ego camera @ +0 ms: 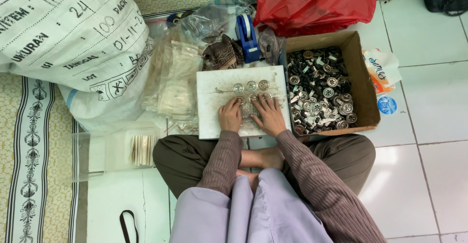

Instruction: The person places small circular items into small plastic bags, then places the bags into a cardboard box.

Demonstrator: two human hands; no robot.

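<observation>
On a white tiled floor, a white board (214,84) lies flat before the seated person, its long axis running left to right. A small clear bag (247,110) rests on it under both hands, below three round metal discs (251,85) in a row. The left hand (229,114) and right hand (268,115) press palm-down, fingers spread forward, gripping nothing. A cardboard box (363,84) of metal parts sits just right.

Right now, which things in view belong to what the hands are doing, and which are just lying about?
In use:
left hand and right hand, on the white board
round metal buttons
cardboard box of more buttons

Lying about:
blue tape dispenser
red plastic bag
big white sack
clear bags
</observation>
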